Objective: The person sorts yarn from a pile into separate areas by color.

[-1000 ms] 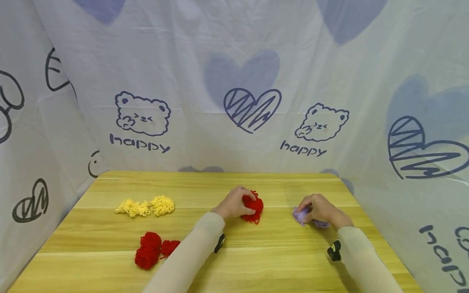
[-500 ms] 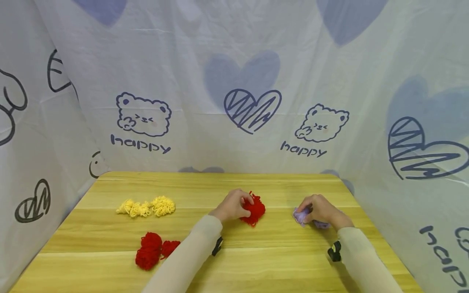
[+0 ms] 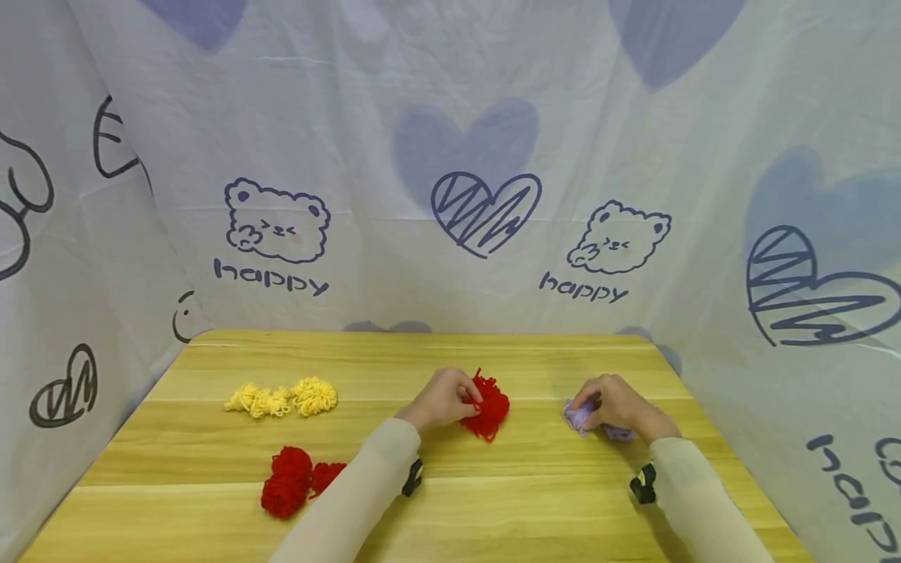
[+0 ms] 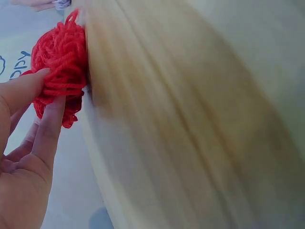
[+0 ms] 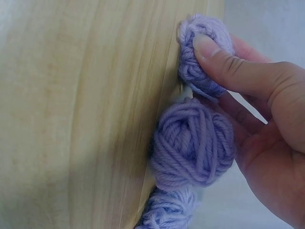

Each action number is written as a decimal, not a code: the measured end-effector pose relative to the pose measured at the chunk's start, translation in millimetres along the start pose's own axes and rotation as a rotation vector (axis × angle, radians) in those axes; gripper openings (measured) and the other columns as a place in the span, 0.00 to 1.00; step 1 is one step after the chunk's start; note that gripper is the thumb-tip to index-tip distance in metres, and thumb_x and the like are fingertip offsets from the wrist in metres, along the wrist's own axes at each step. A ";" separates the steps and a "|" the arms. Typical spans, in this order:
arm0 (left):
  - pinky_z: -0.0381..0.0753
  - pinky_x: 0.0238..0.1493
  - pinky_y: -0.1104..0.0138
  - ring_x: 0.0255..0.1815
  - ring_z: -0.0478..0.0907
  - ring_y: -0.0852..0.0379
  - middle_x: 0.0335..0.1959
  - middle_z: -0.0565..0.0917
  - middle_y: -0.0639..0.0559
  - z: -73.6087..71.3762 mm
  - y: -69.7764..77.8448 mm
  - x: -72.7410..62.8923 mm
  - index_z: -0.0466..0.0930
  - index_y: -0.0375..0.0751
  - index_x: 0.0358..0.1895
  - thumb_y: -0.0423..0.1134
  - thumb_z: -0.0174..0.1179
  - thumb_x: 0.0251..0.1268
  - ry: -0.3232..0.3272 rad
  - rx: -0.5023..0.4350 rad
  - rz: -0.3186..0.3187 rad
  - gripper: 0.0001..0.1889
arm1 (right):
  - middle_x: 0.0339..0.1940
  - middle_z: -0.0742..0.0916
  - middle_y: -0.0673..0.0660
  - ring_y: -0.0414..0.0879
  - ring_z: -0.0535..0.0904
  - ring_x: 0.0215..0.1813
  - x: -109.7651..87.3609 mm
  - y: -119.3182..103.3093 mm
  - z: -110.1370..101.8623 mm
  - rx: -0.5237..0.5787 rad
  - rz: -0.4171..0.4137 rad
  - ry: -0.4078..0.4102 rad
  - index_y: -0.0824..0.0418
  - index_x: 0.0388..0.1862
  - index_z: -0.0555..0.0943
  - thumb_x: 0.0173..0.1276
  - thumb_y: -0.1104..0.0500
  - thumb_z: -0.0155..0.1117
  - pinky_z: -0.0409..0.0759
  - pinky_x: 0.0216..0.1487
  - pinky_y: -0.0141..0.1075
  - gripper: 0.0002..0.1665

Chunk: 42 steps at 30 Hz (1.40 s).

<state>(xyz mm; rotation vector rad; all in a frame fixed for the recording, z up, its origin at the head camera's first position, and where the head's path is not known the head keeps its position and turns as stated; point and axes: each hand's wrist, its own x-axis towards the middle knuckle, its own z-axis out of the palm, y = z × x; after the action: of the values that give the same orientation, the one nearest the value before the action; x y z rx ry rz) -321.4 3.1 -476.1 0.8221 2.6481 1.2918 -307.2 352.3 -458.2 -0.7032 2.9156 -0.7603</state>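
Near the middle of the table, my left hand (image 3: 442,399) pinches the near side of a loose, shaggy red yarn ball (image 3: 490,408). The left wrist view shows strands of this yarn (image 4: 62,52) caught between thumb and finger. On the right, my right hand (image 3: 619,404) holds a small purple yarn ball (image 5: 209,43) between thumb and fingers, touching or very close to the tabletop. A second, rounder purple yarn ball (image 5: 195,145) lies under the palm, and a paler lilac one (image 5: 171,207) sits nearer the wrist. The hand largely hides these two in the head view.
Yellow yarn bundles (image 3: 281,399) lie in a row at the back left of the wooden table (image 3: 535,508). More red yarn balls (image 3: 286,481) lie at front left, partly behind my left sleeve. A printed white cloth (image 3: 380,258) encloses the back and sides.
My left hand has drawn slightly left and toward me, from covering the red yarn ball to pinching its edge; more of the ball shows. The right hand stays in place.
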 end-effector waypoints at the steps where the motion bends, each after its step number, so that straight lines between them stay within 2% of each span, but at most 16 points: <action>1: 0.87 0.40 0.70 0.39 0.82 0.57 0.38 0.84 0.48 -0.4 -0.5 -0.6 0.91 0.40 0.33 0.26 0.73 0.58 -0.001 -0.005 0.003 0.05 | 0.40 0.92 0.56 0.47 0.85 0.43 0.0 -0.4 0.3 0.002 0.002 0.001 0.57 0.34 0.92 0.47 0.69 0.84 0.87 0.45 0.37 0.14; 7: 0.89 0.42 0.68 0.41 0.83 0.56 0.39 0.86 0.50 -8.1 2.1 -6.9 0.91 0.41 0.34 0.26 0.73 0.58 -0.013 -0.049 0.019 0.06 | 0.39 0.91 0.55 0.46 0.84 0.43 0.3 -1.3 1.4 0.000 0.009 0.003 0.57 0.34 0.92 0.47 0.68 0.84 0.86 0.46 0.37 0.15; 12: 0.88 0.45 0.68 0.43 0.85 0.55 0.39 0.88 0.51 -17.4 4.9 -13.0 0.91 0.41 0.34 0.26 0.72 0.58 -0.019 -0.039 0.080 0.06 | 0.40 0.92 0.56 0.47 0.85 0.43 0.8 0.0 1.3 -0.011 0.003 0.007 0.56 0.34 0.92 0.46 0.68 0.84 0.86 0.46 0.38 0.15; 18: 0.88 0.46 0.68 0.43 0.85 0.56 0.40 0.88 0.52 -28.9 8.1 -22.7 0.91 0.43 0.33 0.26 0.71 0.58 -0.028 -0.033 0.105 0.07 | 0.40 0.92 0.55 0.46 0.85 0.43 1.6 1.5 1.6 -0.013 0.021 0.009 0.55 0.33 0.93 0.46 0.68 0.84 0.87 0.46 0.38 0.15; 21: 0.88 0.47 0.65 0.43 0.85 0.54 0.40 0.87 0.50 -34.3 8.8 -28.0 0.91 0.41 0.32 0.26 0.71 0.58 -0.041 -0.019 0.131 0.06 | 0.40 0.92 0.55 0.45 0.85 0.43 1.8 2.0 1.9 -0.005 0.033 0.007 0.55 0.33 0.93 0.46 0.68 0.84 0.87 0.46 0.37 0.15; 26: 0.89 0.51 0.59 0.44 0.84 0.54 0.41 0.87 0.48 -42.9 9.4 -39.5 0.91 0.37 0.32 0.26 0.71 0.58 -0.081 -0.001 0.136 0.03 | 0.40 0.92 0.56 0.46 0.85 0.43 0.8 2.3 1.2 -0.003 0.018 0.001 0.56 0.34 0.93 0.46 0.68 0.85 0.87 0.45 0.38 0.15; 32: 0.88 0.53 0.52 0.45 0.83 0.55 0.43 0.86 0.50 -52.9 10.6 -51.1 0.91 0.40 0.33 0.28 0.72 0.58 -0.113 0.013 0.129 0.03 | 0.40 0.91 0.55 0.45 0.85 0.42 1.4 2.2 0.4 -0.009 0.028 -0.001 0.55 0.34 0.93 0.46 0.68 0.84 0.87 0.45 0.37 0.15; 37: 0.88 0.53 0.52 0.43 0.83 0.57 0.42 0.86 0.51 -62.7 11.9 -58.8 0.91 0.43 0.31 0.30 0.73 0.59 -0.119 0.022 0.150 0.04 | 0.40 0.92 0.55 0.45 0.85 0.42 1.7 1.7 -1.0 -0.009 0.036 0.001 0.55 0.34 0.93 0.46 0.69 0.84 0.87 0.45 0.37 0.15; 42: 0.89 0.52 0.52 0.43 0.83 0.59 0.41 0.85 0.52 -73.5 14.4 -67.8 0.91 0.42 0.32 0.30 0.73 0.58 -0.133 0.022 0.152 0.03 | 0.40 0.92 0.56 0.45 0.85 0.42 1.5 2.4 -0.2 -0.006 0.020 -0.003 0.56 0.34 0.93 0.47 0.69 0.84 0.86 0.45 0.35 0.15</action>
<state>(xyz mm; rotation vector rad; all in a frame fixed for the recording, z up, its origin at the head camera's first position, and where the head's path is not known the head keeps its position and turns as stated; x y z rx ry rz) -279.4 -75.6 -428.7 1.0915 2.5432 1.1950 -309.6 353.6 -459.1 -0.6737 2.9194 -0.7482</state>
